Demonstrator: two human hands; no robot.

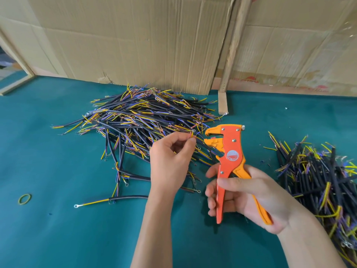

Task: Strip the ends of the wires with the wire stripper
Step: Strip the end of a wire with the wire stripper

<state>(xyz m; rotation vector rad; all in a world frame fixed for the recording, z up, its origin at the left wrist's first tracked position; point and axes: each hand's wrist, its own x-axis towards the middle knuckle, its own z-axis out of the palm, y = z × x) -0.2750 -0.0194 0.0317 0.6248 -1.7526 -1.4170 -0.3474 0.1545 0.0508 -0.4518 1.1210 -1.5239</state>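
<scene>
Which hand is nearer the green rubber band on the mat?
Left. The left hand is at the big wire pile, to the right of the rubber band; the right hand, gripping the wire stripper, is farther right still.

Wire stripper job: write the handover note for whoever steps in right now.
Left hand: pinches a yellow wire end just left of the stripper's open mouth, not yet inserted.
Right hand: grips the handles of the orange wire stripper, held upright above the green table.
Wires: big pile behind the left hand; second pile at the right edge. Which pile is finished cannot be told.
Left: feed the pinched end into the mouth, squeeze, repeat for remaining wires.
</scene>
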